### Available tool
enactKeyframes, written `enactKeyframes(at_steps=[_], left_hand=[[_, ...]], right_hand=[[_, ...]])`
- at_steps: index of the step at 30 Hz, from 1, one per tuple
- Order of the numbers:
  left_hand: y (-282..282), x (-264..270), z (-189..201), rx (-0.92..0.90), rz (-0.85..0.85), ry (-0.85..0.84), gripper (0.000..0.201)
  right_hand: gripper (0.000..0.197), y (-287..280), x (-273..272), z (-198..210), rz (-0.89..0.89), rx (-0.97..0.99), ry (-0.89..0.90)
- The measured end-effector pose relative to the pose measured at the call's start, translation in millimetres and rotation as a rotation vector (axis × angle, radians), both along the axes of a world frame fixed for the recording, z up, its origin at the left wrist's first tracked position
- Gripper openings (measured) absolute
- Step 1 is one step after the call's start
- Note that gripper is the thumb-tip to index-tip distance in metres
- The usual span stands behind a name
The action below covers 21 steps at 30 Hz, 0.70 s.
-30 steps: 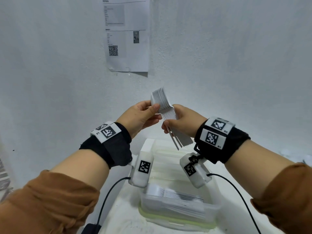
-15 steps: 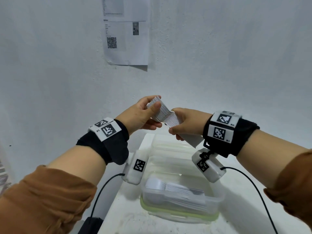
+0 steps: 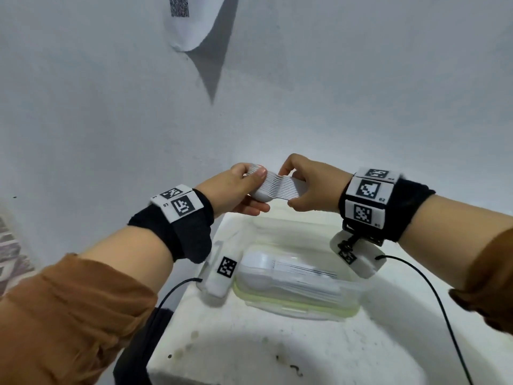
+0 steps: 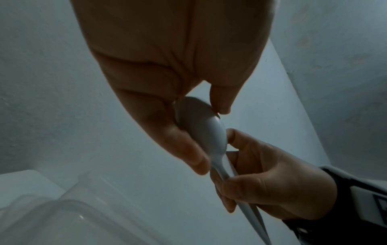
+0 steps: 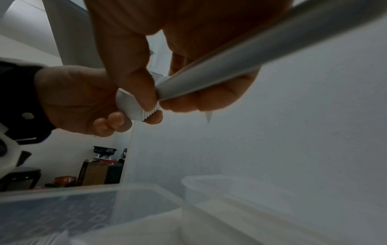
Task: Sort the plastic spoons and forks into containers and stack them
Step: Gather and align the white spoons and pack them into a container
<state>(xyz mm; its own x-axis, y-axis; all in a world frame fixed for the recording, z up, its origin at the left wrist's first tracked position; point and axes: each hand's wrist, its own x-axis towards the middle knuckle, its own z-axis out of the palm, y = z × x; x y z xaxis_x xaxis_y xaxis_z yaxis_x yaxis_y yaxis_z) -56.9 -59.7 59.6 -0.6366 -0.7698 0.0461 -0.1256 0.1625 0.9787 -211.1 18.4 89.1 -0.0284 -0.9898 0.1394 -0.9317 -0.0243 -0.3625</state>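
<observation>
A nested stack of white plastic spoons (image 3: 277,187) lies level in the air between both hands, above the containers. My left hand (image 3: 244,187) pinches the bowl end (image 4: 201,126) between thumb and fingers. My right hand (image 3: 305,190) grips the handles (image 5: 230,66) in its curled fingers. Below, a clear container with a green rim (image 3: 299,309) holds another stack of white cutlery (image 3: 291,276). Behind it stands a second clear container (image 3: 266,232) that looks empty.
The containers sit on a white foam block (image 3: 249,351) against a white wall. A sheet with a QR code (image 3: 180,12) hangs on the wall. Black cables (image 3: 444,315) run from the wrist cameras. Clutter on a shelf (image 5: 94,174) shows at the left.
The stack of spoons has turned from upright to level and come down nearer the containers. Both hands have kept hold of it. The head camera has tilted downward.
</observation>
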Motion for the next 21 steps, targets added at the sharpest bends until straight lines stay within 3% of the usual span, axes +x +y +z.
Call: enactKeyframes(at_steps=[6,11,14,18,21], left_hand=[[-11.0,18.6,-17.7,-0.094,0.02,-0.228,0.051],[-15.0,36.6,-31.8,-0.195,-0.045,-0.557,0.108],[-9.0,38.0,-39.7,-0.199,-0.124,-0.694,0.104],[-0.2,34.8,-47.4,-0.149,-0.218,-0.702,0.111],[2.1,33.4,-48.6,-0.147,-0.268,-0.716,0.09]], right_hand=[[0.043,-2.3,-3.1,-5.7,-0.005,0.153,0.209],[0.042,-9.1,0.8,-15.7,-0.001,0.254,0.363],[0.043,-13.8,4.5,-18.5,0.019,0.327,0.449],[0.042,-20.6,8.6,-22.0,0.06,0.391,0.518],[0.042,-23.2,12.2,-25.0,0.076,0.425,0.561]])
